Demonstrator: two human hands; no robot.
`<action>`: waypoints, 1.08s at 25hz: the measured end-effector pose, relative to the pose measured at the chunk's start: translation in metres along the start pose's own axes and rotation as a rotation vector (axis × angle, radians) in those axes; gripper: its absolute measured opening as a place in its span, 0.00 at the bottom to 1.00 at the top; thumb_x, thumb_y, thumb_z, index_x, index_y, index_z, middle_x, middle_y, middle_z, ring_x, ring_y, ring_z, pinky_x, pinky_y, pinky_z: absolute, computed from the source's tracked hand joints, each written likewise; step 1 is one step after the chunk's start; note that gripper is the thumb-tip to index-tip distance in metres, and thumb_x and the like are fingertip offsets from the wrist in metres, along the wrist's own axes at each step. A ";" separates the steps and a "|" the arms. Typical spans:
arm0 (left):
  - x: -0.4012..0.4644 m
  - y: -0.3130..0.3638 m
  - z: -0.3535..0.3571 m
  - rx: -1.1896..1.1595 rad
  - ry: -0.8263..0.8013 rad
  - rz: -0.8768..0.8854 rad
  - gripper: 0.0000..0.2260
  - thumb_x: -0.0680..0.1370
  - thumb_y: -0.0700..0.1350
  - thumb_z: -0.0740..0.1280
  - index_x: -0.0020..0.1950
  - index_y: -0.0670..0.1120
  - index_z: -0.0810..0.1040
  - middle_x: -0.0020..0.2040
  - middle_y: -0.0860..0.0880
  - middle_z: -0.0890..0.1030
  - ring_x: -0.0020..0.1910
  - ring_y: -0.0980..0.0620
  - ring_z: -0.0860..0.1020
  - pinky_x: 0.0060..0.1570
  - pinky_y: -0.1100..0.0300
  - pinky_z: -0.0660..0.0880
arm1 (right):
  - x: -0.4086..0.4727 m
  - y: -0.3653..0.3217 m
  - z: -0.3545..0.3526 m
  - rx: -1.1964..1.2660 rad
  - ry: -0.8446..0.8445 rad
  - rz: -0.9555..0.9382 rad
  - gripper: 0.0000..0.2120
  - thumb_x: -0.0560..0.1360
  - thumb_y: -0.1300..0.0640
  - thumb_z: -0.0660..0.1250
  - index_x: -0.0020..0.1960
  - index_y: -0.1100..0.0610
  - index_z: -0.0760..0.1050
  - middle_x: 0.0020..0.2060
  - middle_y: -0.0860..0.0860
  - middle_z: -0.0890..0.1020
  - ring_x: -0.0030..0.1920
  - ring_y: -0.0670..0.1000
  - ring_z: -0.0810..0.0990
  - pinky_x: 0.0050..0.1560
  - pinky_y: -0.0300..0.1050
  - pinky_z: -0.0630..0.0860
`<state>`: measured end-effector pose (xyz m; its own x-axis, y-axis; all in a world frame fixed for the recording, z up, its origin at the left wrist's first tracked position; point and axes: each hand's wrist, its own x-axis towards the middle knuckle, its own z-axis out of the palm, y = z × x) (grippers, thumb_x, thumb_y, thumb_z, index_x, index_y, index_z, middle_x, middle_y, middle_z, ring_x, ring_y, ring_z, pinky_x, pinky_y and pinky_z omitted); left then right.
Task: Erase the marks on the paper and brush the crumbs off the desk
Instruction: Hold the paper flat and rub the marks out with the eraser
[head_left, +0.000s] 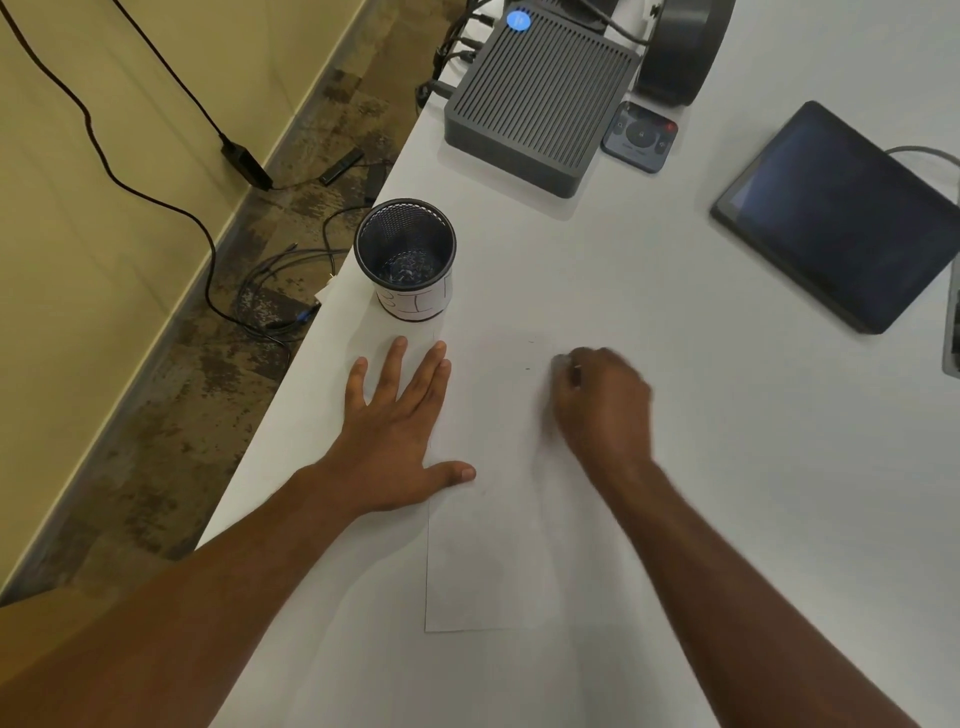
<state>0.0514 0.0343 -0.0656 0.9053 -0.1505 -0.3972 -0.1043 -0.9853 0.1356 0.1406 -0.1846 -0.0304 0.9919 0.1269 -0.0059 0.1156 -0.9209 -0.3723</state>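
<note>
A white sheet of paper (488, 561) lies on the white desk (727, 441) in front of me. My left hand (400, 431) presses flat on the paper's left edge, fingers spread and straight. My right hand (602, 405) is blurred, fingers curled over the paper's upper right part; a small pale thing, perhaps an eraser, shows at its fingertips (575, 370). A few tiny dark specks (529, 368) lie on the paper between the hands.
A black mesh cup (406, 257) with a paper label stands just beyond my left hand, near the desk's left edge. Farther back sit a ribbed grey box (540, 98), a small remote (640, 136) and a dark tablet (841, 213). Cables lie on the floor at left.
</note>
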 end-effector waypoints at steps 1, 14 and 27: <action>0.000 0.000 0.000 -0.002 0.006 -0.001 0.52 0.69 0.81 0.41 0.80 0.47 0.33 0.80 0.50 0.30 0.78 0.41 0.29 0.74 0.32 0.39 | -0.012 -0.014 0.010 0.023 -0.069 -0.104 0.12 0.77 0.57 0.64 0.35 0.57 0.73 0.32 0.54 0.76 0.34 0.58 0.76 0.32 0.45 0.62; -0.011 0.003 0.000 -0.036 0.005 0.106 0.43 0.74 0.76 0.48 0.82 0.53 0.41 0.82 0.54 0.37 0.77 0.42 0.28 0.71 0.27 0.36 | -0.040 0.006 0.013 0.308 -0.084 0.105 0.10 0.79 0.48 0.62 0.43 0.52 0.76 0.36 0.45 0.78 0.38 0.45 0.76 0.38 0.37 0.72; -0.011 0.003 -0.009 -0.063 -0.103 0.091 0.55 0.69 0.80 0.55 0.77 0.52 0.26 0.77 0.55 0.25 0.73 0.45 0.21 0.70 0.31 0.30 | -0.035 -0.008 0.012 0.072 0.005 -0.046 0.15 0.78 0.55 0.64 0.33 0.56 0.70 0.29 0.51 0.74 0.32 0.54 0.74 0.31 0.44 0.63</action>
<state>0.0449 0.0337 -0.0525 0.8458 -0.2501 -0.4713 -0.1551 -0.9605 0.2312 0.1043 -0.1776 -0.0388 0.9859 0.1662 0.0173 0.1569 -0.8853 -0.4377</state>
